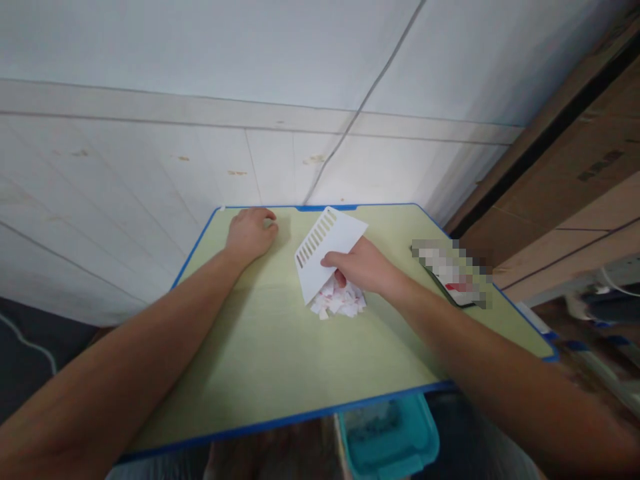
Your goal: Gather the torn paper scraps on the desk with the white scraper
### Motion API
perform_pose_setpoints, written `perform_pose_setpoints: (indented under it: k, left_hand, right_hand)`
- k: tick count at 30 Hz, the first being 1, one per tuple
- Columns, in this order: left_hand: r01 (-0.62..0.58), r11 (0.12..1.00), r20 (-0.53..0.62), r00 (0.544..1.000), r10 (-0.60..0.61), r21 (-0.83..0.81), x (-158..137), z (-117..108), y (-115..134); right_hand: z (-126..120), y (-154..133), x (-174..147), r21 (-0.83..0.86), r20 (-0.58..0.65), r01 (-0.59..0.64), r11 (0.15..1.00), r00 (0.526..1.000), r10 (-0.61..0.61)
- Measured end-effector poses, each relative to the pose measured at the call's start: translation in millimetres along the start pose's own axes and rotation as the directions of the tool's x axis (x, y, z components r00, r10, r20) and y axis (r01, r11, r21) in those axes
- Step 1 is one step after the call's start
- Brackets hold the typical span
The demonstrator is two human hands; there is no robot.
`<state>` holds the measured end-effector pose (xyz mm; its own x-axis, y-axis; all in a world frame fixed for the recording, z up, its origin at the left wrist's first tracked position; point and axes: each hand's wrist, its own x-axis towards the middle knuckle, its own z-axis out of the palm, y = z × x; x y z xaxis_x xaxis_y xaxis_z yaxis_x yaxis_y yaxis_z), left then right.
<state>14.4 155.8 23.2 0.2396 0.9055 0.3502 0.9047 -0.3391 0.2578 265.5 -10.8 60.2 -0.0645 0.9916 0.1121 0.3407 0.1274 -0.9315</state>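
Observation:
My right hand (363,265) grips a white flat scraper-like sheet (334,245) with a row of slots along one edge. Its thumb lies on the near face. The sheet is tilted over a small heap of torn paper scraps (343,301), white with some pink, and partly covers them. Toward the far left of the table, my left hand (251,233) rests with fingers loosely bent and holds nothing; a gap shows between thumb and fingertips. Both hands are over the pale yellow-green table (260,360) with a blue rim.
A phone-like flat object (447,277), partly blurred out, lies on the table's right side. Below the front edge stands a teal bin (390,440). Behind the table is a white wall (210,160) with a cable (367,97). Large cardboard boxes (560,153) stand at the right.

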Motion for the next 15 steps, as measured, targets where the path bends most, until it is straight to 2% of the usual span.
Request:
perform_pose_setpoints:
  k: [4,8,12,15]
  left_hand:
    - [0.061,0.998,-0.067,0.996,-0.061,0.009,-16,-19,-12]
    - [0.164,0.986,-0.067,0.985,-0.162,0.027,-38,-34,-19]
    - [0.264,0.964,-0.081,0.961,-0.265,-0.033,-51,-36,-10]
    - [0.234,0.969,-0.079,0.968,-0.24,-0.077,-51,-30,1]
  right_hand:
    - [-18,-6,15,-0.063,0.028,0.003,0.998,1.0,-0.002]
    - [-20,-21,21,0.078,0.075,0.002,0.997,0.997,-0.008]
    - [-16,-25,4,0.232,0.093,-0.056,0.971,0.995,0.035]
    - [-17,-23,-9,0.251,0.07,-0.064,0.966,0.996,0.047]
